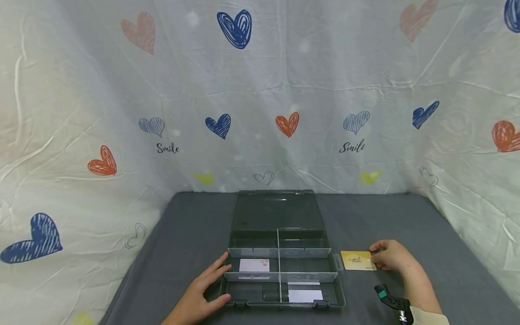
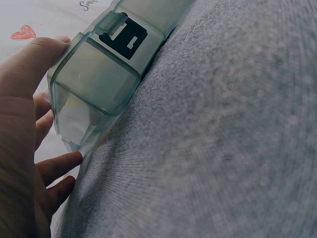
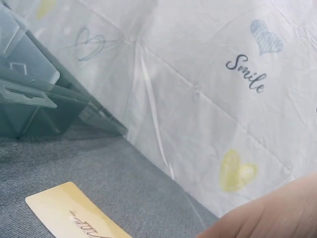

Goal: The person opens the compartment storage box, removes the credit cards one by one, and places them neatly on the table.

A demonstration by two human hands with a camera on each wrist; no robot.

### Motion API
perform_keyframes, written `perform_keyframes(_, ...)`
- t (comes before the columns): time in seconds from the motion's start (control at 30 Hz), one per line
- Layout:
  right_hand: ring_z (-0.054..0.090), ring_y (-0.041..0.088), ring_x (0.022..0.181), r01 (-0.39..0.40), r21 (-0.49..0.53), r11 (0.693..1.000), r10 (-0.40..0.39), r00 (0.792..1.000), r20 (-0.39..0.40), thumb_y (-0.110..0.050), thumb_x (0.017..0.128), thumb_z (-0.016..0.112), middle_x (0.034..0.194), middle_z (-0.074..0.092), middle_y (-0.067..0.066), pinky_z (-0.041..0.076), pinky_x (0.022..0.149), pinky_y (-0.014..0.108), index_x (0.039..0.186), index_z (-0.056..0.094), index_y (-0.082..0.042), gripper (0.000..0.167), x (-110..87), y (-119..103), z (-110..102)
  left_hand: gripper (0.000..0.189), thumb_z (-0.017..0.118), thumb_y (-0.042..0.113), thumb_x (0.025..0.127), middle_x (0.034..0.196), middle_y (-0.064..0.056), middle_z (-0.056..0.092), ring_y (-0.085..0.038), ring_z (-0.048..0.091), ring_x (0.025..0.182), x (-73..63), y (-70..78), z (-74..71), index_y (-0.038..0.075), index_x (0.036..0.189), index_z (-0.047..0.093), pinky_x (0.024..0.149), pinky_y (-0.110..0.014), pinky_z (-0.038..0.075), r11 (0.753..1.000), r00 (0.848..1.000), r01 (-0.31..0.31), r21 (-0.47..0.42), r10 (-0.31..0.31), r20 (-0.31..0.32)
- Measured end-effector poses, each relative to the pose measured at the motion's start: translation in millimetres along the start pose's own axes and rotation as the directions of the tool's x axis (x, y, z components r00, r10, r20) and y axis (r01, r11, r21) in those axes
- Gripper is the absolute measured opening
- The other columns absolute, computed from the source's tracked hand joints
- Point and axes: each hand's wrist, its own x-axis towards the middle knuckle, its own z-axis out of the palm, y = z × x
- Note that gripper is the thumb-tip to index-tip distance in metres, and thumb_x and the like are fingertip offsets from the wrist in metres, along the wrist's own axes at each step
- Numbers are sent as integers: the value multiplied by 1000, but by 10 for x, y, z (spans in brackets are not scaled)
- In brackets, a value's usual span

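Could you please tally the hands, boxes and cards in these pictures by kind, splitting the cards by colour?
Hands: 2 (left hand, right hand)
Open box: 1
Yellow card: 1
White cards: 2, both inside the box
Total: 6
Thin white strips near the white cards are uncounted, being unclear.

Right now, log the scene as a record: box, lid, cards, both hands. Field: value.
box: on grey cloth, two columns of compartments
lid: open, at the far side
white card: middle row, left compartment
second white card: front row, right compartment
yellow card: outside, right of box
left hand: fingers spread, touching box's left side
right hand: pinches yellow card's right end
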Motion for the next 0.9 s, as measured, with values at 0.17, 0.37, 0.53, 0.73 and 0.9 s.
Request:
perform_keyframes(0.17,62,24,74,13,-20,1000,-13,1000,-16,1,90,70,86,66,14,54,64,39,111,62,15,26,-13,-6,-22,65,79,25,93,163,-13,36,-20,37,148,-1,-10,5,10,150,53,108,-32,44,1000,1000,-4,1,4,2)
perform_keyframes(0.37,62,25,78,75,-73,995,-79,996,-45,-4,92,70,89,65,14,55,68,42,111,62,14,28,-71,-47,-88,65,79,26,93,164,-13,35,-21,37,148,-2,-10,10,11,151,53,107,-34,45,1000,1000,-2,-3,2,4)
perform_keyframes(0.53,65,25,83,129,-112,985,-133,991,-29,-12,96,67,96,68,15,55,72,48,118,63,14,34,-159,-130,-198,65,78,27,94,164,-11,35,-19,36,149,3,3,6,12,152,52,107,-36,46,1000,1000,21,-16,-21,6)
perform_keyframes(0.73,66,31,95,210,-116,971,-213,977,-22,-20,100,66,107,69,17,54,77,51,128,60,13,43,-304,-254,-292,66,79,28,93,165,-9,35,-19,36,149,12,10,-1,12,151,53,106,-37,47,999,999,33,-11,-33,7)
perform_keyframes(0.9,65,36,104,267,-81,960,-268,963,-11,-26,102,65,116,67,19,54,81,52,134,57,10,49,-427,-339,-333,65,78,27,94,164,-11,35,-19,36,148,9,4,4,12,151,52,106,-38,47,1000,1000,26,-14,-26,12)
